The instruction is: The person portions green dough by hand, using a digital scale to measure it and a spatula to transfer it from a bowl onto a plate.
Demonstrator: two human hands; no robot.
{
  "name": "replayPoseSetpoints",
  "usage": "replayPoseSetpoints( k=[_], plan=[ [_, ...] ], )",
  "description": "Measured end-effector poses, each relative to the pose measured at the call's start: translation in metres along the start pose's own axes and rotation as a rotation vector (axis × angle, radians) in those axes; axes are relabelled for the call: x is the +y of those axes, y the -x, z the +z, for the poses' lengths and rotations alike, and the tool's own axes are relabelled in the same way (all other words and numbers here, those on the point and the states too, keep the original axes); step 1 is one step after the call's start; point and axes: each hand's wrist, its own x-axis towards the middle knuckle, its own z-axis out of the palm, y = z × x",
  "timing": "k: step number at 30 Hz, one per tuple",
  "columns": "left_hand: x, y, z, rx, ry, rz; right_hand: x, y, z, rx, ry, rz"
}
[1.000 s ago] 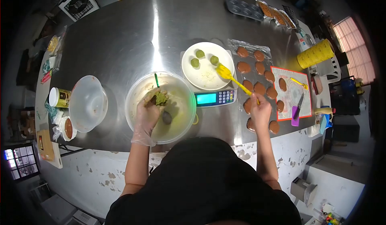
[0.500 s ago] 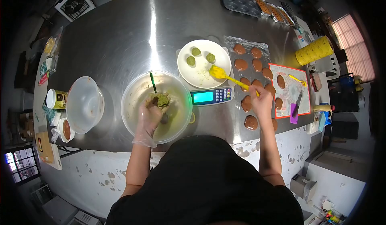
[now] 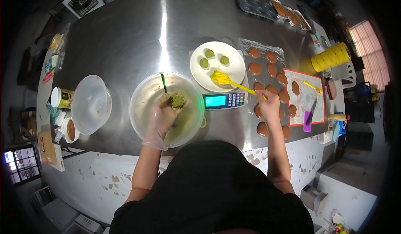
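Note:
My left hand (image 3: 162, 119), in a clear plastic glove, is closed around a crumbly green lump of dough (image 3: 178, 101) above a large translucent mixing bowl (image 3: 138, 123). A dark green handle (image 3: 163, 82) stands up inside that bowl. In my right hand (image 3: 268, 104) is the handle of a yellow spatula (image 3: 238, 86), its head low over the near part of a white plate (image 3: 203, 77). Toward the plate's far side sit three green dough balls (image 3: 209, 53). Under the plate is a digital scale (image 3: 225, 100) with a lit display.
Right of the scale, several glossy brown rounds (image 3: 255, 69) lie on plastic film. Beyond them, a red-edged mat (image 3: 317, 116) bears a purple-handled knife (image 3: 308, 119). An empty-looking plastic bowl (image 3: 90, 104) and a jar (image 3: 62, 97) stand left. A muffin tin (image 3: 257, 6) is far back.
The spatula head has moved left across the near part of the plate. My left hand still holds the green dough over the bowl. The whole view has shifted slightly.

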Motion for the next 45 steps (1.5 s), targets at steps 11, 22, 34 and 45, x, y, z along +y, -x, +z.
replayPoseSetpoints(
  k=[11,22,34,45],
  plan=[
    [0.007,-0.003,0.015,0.017,0.248,-0.031,-0.041,0.014,0.018,-0.432,-0.42,0.379],
    [0.008,0.0,0.012,0.074,0.157,-0.064,-0.085,0.024,0.016,-0.329,-0.089,-0.089],
    [0.01,-0.002,0.009,0.046,0.417,-0.116,-0.074,0.041,0.032,-0.167,-0.013,-0.502],
    [0.005,-0.009,0.006,0.141,0.415,-0.117,-0.061,0.05,0.027,-0.192,0.057,-0.768]
  ],
)
